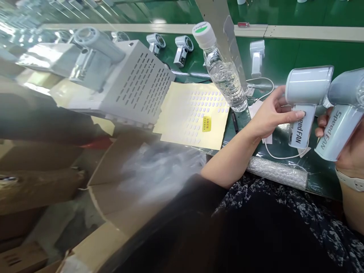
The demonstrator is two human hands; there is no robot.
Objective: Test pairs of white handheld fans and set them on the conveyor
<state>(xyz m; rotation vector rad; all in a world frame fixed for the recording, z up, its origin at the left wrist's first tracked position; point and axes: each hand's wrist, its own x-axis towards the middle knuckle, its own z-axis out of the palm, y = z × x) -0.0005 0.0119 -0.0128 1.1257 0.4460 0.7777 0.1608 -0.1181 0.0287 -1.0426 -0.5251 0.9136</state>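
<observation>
My left hand (270, 113) grips a white handheld fan (305, 102) marked "SpeedFAN", with the thumb pressed on its handle. My right hand (345, 148) holds a second, like fan (342, 117) at the right edge of the view; only some fingers and the wrist with a white band show. Both fans hang just above the green work surface (295, 57). A white cable (278, 155) runs under the left fan.
A clear water bottle (223, 72) leans beside a yellow sticker sheet (196, 113). A perforated grey metal box (136, 83) stands to the left. Several more fans (182, 49) lie on the green belt behind. Cardboard boxes (119, 178) and a plastic bag fill the lower left.
</observation>
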